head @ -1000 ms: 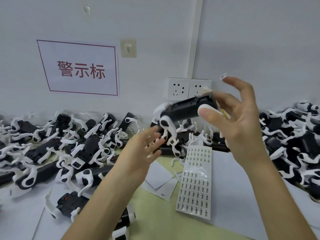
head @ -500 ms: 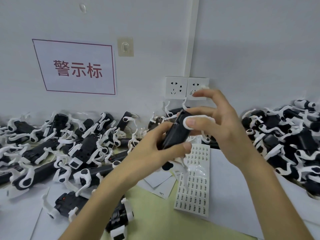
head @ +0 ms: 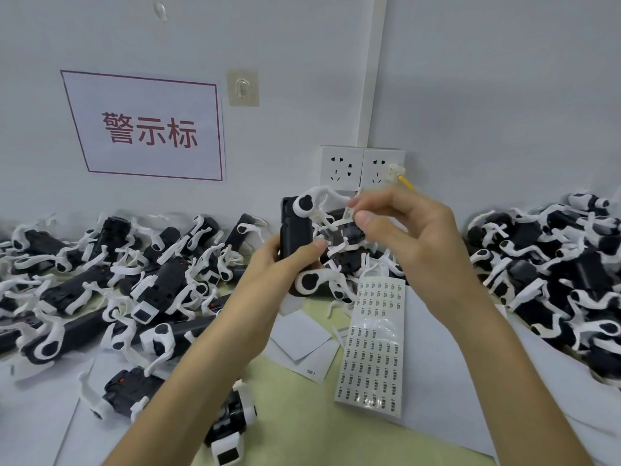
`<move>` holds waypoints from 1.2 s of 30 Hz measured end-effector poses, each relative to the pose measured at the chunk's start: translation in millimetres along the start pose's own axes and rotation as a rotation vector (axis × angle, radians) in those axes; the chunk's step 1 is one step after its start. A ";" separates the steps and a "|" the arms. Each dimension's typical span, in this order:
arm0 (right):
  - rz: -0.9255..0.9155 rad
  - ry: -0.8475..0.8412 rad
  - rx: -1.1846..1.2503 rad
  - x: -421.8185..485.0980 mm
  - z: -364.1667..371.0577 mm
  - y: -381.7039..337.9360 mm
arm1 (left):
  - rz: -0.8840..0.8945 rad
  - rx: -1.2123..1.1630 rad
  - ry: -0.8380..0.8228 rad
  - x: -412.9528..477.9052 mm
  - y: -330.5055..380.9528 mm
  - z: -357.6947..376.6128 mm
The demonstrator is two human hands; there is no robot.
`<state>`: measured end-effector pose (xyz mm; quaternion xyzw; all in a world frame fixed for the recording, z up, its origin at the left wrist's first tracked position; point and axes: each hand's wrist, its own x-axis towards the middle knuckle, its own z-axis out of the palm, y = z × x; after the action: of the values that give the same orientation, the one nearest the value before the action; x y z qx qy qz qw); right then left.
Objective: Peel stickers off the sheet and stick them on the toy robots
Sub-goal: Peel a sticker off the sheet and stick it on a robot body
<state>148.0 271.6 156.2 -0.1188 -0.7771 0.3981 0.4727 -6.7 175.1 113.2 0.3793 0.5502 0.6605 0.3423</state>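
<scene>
Left hand grips robot upright above the sheet, evidently steadying it for labelling. Right hand pinches sticker between thumb and forefinger, also above the sheet, close against the robot.

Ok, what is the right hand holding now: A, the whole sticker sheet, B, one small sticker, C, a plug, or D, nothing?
B: the right hand pinches one small sticker beside the toy robot gripped by the left hand; the sticker sheet lies on the table.
</scene>
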 end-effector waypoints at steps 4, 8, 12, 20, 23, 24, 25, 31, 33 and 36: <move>0.116 -0.096 -0.002 -0.4 7.4 5.7 | 0.026 -0.020 -0.020 -1.1 -0.5 3.6; 0.129 -0.049 0.021 -1.9 15.3 8.1 | 0.049 -0.044 -0.037 -2.6 -1.5 7.7; 0.114 0.002 -0.004 -1.8 20.2 8.6 | 0.092 -0.012 -0.043 -4.3 -0.9 9.2; 0.160 0.063 -0.014 -2.5 25.8 10.4 | 0.181 0.073 0.000 -4.6 -1.7 13.1; 0.162 0.068 -0.018 -2.6 25.5 10.7 | 0.224 0.100 0.006 -4.8 -2.5 14.5; 0.163 0.070 -0.016 -2.6 25.6 10.9 | 0.236 0.108 0.005 -4.9 -2.9 14.7; 0.162 0.072 -0.014 -2.5 25.9 10.8 | 0.245 0.116 0.003 -5.0 -3.1 14.8; 0.159 0.077 -0.035 -3.6 26.2 12.1 | 0.283 0.161 0.016 -6.2 -3.2 15.4; 0.158 0.077 -0.034 -3.7 26.2 12.6 | 0.296 0.177 0.022 -6.8 -3.4 16.3; 0.157 0.082 -0.020 -3.5 26.8 13.3 | 0.308 0.193 0.028 -7.9 -3.1 16.8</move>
<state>125.0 264.8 137.9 -0.2005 -0.7492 0.4210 0.4704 11.9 176.6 110.9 0.4809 0.5512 0.6544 0.1914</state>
